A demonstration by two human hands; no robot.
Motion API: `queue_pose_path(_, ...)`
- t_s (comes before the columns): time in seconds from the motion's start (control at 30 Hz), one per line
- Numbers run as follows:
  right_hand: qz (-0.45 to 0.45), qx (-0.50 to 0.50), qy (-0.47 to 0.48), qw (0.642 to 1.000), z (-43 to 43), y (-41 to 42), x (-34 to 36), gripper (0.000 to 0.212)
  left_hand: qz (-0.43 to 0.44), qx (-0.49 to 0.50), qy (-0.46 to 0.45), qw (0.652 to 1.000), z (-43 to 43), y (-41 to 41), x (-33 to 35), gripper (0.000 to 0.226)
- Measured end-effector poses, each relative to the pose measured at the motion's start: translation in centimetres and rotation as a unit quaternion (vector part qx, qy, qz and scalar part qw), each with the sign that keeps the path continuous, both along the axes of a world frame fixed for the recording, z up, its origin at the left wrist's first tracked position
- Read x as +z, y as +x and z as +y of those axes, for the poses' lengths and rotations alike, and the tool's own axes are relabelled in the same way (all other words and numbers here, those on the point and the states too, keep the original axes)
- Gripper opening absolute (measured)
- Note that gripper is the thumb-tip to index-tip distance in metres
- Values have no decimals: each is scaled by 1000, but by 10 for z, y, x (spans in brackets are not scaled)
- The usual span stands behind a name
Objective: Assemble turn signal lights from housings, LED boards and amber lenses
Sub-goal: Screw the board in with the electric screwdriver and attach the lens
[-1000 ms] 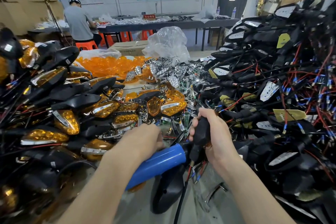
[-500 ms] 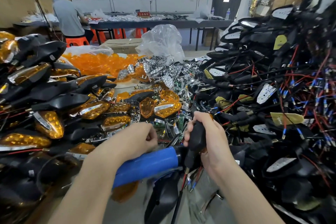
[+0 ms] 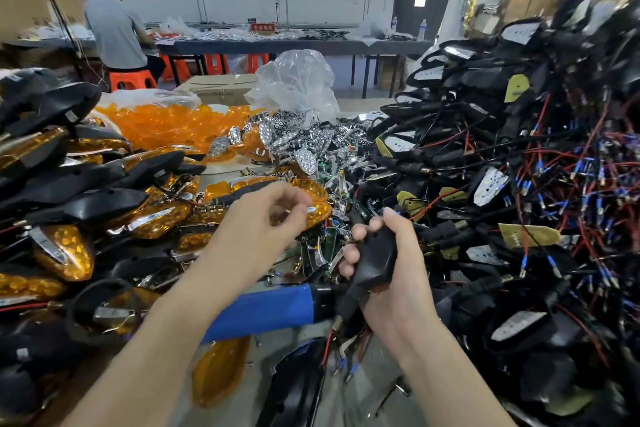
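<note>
My right hand (image 3: 388, 288) grips a black turn signal housing (image 3: 375, 258), with its red and black wires (image 3: 341, 354) hanging below. My left hand (image 3: 263, 218) hovers blurred above the parts, left of the housing, fingers loosely curled with nothing plainly in them. A blue-handled power tool (image 3: 263, 308) lies under my left forearm, its black nose pointing at the housing. Amber lenses (image 3: 166, 121) are heaped at the back left. Chrome reflectors and LED boards (image 3: 301, 142) lie in the middle.
Assembled amber-and-black lights (image 3: 79, 204) are stacked on the left. A tall tangle of wired black housings (image 3: 519, 166) fills the right. A clear plastic bag (image 3: 298, 83) stands behind the reflectors. A loose amber lens (image 3: 218, 371) lies near the table's front. A person (image 3: 114, 31) works at a far bench.
My left hand let go of the blue tool and rose forward over the pile. My right hand lifted the housing slightly and turned it. The camera shifted a little.
</note>
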State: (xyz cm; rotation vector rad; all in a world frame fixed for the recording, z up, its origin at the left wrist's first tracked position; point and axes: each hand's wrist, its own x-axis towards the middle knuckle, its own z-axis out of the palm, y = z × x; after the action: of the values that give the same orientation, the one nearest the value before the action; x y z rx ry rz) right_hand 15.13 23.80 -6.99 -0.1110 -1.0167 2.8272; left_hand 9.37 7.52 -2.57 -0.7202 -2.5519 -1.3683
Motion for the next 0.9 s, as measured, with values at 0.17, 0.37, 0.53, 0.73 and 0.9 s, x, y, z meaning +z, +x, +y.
queue_pose_path(0.17,16,4,-10,1000,-3,3,1,23,-46,-72,85,993,28,42,9,18)
queue_pose_path(0.37,-19,12,57,998,-6,9,5,25,-33,-60,126,990,37,56,1,31)
queue_pose_path(0.53,-48,2,79,996,-10,11,6,21,61,-44,13,997,39,61,4,36)
queue_pose_path(0.73,-95,-9,89,991,-7,15,6,26,181,-14,-93,979,42,77,5,47)
queue_pose_path(0.9,-50,12,34,998,-4,16,6,23,3,-59,82,995,38,91,-4,56)
